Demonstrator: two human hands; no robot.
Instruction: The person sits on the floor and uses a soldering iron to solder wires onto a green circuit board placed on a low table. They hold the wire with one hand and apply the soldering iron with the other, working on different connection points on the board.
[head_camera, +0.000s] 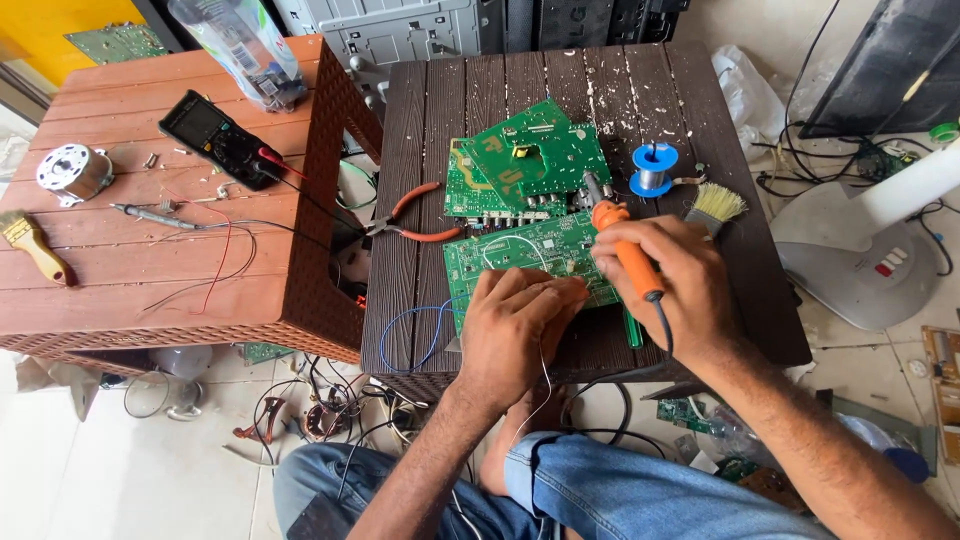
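Head view looks down on a dark bench (480, 100) with a green board (520, 258) lying near its front edge; the right hand (665, 280) has its fingers closed around an orange soldering iron (628, 255), tip pointing up and left over the board; the left hand (515, 325) rests on the board's front edge, fingers curled and seemingly pinching a thin solder wire (545, 375) that trails down toward the lap, though the grip itself is hidden. Two more green boards (530, 160) lie stacked just behind; orange-handled pliers (415, 215) sit to their left; a blue solder spool (653, 168) and a small brush (712, 208) lie to the right. A brown bench (150, 260) alongside carries a multimeter (215, 135), a motor (72, 170) and a paintbrush (32, 245).
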